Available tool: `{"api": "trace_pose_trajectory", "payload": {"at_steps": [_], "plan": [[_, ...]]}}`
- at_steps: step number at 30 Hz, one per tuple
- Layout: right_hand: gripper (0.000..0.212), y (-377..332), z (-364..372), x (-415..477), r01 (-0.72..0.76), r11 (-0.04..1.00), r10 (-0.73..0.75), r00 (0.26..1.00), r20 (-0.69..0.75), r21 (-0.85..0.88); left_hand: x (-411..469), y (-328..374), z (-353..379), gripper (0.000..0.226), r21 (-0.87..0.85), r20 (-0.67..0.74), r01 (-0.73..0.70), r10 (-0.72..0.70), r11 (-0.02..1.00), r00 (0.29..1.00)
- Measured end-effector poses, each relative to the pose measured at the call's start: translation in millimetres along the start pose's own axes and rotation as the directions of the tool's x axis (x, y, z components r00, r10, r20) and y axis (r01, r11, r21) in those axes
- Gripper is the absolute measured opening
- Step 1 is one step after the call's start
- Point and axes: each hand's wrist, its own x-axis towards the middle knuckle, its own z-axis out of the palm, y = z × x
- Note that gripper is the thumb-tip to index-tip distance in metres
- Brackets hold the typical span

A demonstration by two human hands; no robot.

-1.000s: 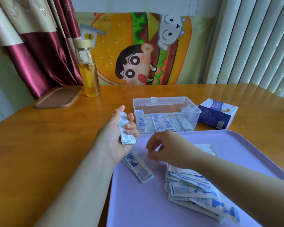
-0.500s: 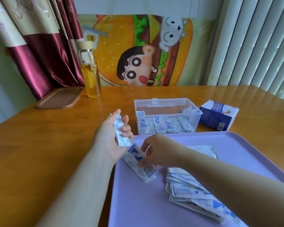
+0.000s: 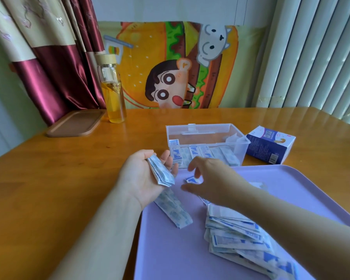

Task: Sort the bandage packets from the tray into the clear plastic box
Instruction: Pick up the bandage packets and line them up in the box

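From the head view, my read is that a pickup has just gone through; half a second ago the right hand point(image 3: 209, 178) lay flat on a pair of packets at the near left of the lilac plastic tray point(image 3: 170, 249); now it is raised and moving towards the left hand point(image 3: 143, 176); one long white-and-blue paper packet point(image 3: 174, 209) remains on the tray, and the blue-printed end of another packet point(image 3: 191, 179) shows under the right hand's spread, blurred fingers; I cannot tell whether they pinch it. The left hand has turned palm-up and holds a small stack of bandage packets point(image 3: 161, 172) across its cupped fingers, just in front of the clear plastic box point(image 3: 210, 125). So the stack is growing by one, and I judge a drop into the box is near. The box already has a row of filed packets point(image 3: 202, 153) along its front wall; a loose heap of packets point(image 3: 236, 235) waits on the tray, so much is left. On the wooden table point(image 3: 49, 178) stand a blue-and-white cardboard carton point(image 3: 270, 147) beside the box, and a glass bottle of amber liquid point(image 3: 112, 93) and a brown oblong tray point(image 3: 76, 123) well apart; only the right forearm crosses the heap.
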Motion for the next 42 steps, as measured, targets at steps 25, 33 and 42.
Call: {"api": "trace_pose_trajectory", "payload": {"at_steps": [25,33,42], "plan": [[0.028,14,-31,14,-0.137,0.975,0.104,0.977,0.186,0.176,8,5,-11,0.027,0.278,-0.007,-0.176,0.186,0.944,0.983],[0.015,-10,-11,18,-0.070,0.847,0.042,0.997,0.065,0.527,10,-18,-7,0.023,0.438,-0.073,-0.078,0.122,0.895,0.990],[0.014,-9,9,19,-0.156,0.740,0.101,0.987,0.122,0.654,13,-35,1,0.025,0.428,-0.108,-0.179,0.247,0.886,0.963]]}}
